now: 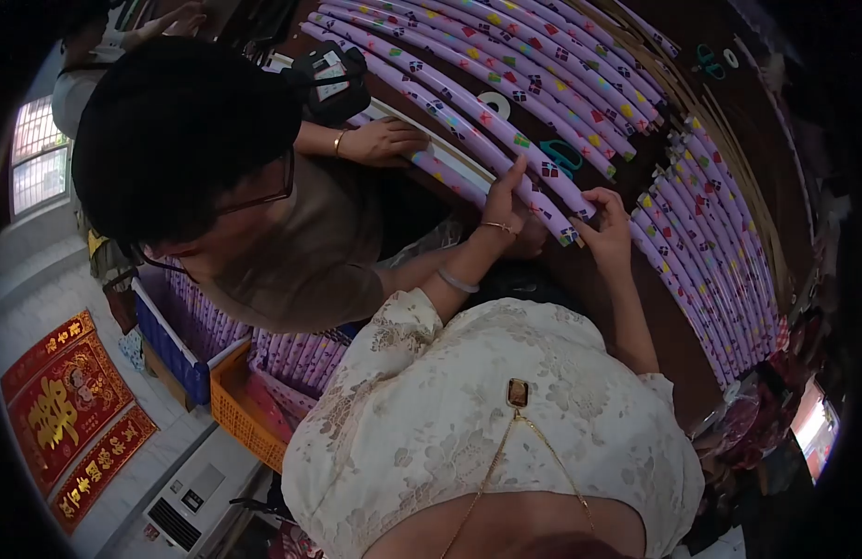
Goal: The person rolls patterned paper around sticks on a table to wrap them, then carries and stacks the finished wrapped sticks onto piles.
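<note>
Purple patterned rolls lie across the dark table. My left hand (507, 207), with a bracelet and a bangle on its arm, rests on one roll (468, 138) near its lower end, thumb along it and the other fingers partly hidden behind. My right hand (606, 233) pinches the lower end of a roll, its thumb and fingers at the tip. A second roll (533, 154) runs close beside, its end near my right fingertips. Left of my hands, a co-worker's hand (384, 142) lies on a white strip (440, 154) over another roll.
More rolls (543, 74) fan out beyond, and a stack of them (701, 252) lies right. Teal scissors (563, 156) and a tape roll (493, 105) sit among them. The co-worker (198, 158) leans in at left. A blue crate (175, 340) and orange basket (237, 405) stand lower left.
</note>
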Demonstrator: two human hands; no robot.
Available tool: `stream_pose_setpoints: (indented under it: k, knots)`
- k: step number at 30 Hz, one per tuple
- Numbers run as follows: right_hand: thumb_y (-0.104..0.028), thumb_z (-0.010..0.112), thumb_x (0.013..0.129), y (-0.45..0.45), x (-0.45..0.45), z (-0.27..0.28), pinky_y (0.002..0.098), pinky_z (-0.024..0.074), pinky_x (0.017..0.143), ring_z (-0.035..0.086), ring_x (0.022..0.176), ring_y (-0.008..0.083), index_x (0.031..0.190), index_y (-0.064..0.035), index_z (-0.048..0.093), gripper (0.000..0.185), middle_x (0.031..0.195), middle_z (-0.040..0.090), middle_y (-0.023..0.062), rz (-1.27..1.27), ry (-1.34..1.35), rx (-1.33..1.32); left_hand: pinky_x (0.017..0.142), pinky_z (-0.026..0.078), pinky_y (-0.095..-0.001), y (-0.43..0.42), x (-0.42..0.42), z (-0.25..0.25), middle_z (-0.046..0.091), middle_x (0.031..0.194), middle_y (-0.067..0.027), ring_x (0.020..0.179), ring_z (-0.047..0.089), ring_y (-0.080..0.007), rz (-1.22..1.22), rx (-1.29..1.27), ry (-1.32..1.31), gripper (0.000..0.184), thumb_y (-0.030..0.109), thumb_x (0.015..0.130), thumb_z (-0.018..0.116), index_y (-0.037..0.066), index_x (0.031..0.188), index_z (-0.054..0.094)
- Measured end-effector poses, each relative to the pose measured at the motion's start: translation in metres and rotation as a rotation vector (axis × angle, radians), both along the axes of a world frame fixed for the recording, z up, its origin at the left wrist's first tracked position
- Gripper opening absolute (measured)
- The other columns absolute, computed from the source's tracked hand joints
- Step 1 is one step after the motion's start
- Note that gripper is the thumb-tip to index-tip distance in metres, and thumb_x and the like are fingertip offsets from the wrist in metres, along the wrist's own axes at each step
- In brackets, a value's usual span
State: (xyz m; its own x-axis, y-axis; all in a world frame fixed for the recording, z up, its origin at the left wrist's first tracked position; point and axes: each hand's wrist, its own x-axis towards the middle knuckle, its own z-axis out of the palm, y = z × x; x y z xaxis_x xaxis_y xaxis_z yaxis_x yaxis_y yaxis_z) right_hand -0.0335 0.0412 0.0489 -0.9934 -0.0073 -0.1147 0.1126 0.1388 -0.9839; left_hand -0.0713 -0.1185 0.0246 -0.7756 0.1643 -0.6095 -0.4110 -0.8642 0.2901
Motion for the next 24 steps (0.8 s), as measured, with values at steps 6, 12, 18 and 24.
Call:
stream_pose_setpoints:
  k: [6, 12, 18, 24]
  knots:
    - [0.01, 0.062, 0.063, -0.003, 0.001, 0.021, 0.0262, 0.0375, 0.086, 0.045, 0.098, 0.0165, 0.095, -0.002, 0.05, 0.035, 0.102, 0.04, 0.0063, 0.089, 0.03, 0.012, 0.082, 0.041, -0.0335, -0.007, 0.008, -0.005, 0.054, 0.093, -0.0065, 0.09, 0.051, -0.0185, -0.009, 0.057, 0.057, 0.031, 0.016, 0.075, 0.06, 0.004, 0.101, 0.049]
    - [0.01, 0.061, 0.063, -0.001, 0.008, 0.016, 0.0263, 0.041, 0.082, 0.046, 0.097, 0.0172, 0.095, -0.0028, 0.051, 0.036, 0.103, 0.04, 0.0066, 0.169, 0.01, 0.015, 0.094, 0.034, -0.0397, -0.011, 0.008, -0.002, 0.047, 0.115, -0.0161, 0.109, 0.044, -0.0255, -0.07, 0.134, 0.187, 0.049, 0.012, 0.072, 0.05, -0.001, 0.117, 0.037]
    - [0.01, 0.059, 0.062, -0.001, 0.017, 0.008, 0.0275, 0.0414, 0.083, 0.047, 0.097, 0.0182, 0.096, -0.0029, 0.052, 0.037, 0.103, 0.04, 0.0072, 0.168, 0.008, 0.052, 0.096, 0.032, -0.0431, -0.011, 0.006, -0.005, 0.04, 0.123, -0.0178, 0.116, 0.038, -0.0285, -0.061, 0.152, 0.231, 0.057, 0.011, 0.071, 0.047, -0.001, 0.124, 0.028]
    - [0.01, 0.056, 0.063, -0.001, 0.02, 0.009, 0.0292, 0.0382, 0.088, 0.044, 0.103, 0.0199, 0.104, -0.0037, 0.049, 0.043, 0.108, 0.038, 0.0078, 0.186, 0.032, 0.034, 0.095, 0.034, -0.0407, -0.008, 0.006, -0.007, 0.045, 0.119, -0.0153, 0.113, 0.042, -0.0275, -0.031, 0.222, 0.178, 0.051, 0.009, 0.072, 0.05, 0.001, 0.121, 0.035]
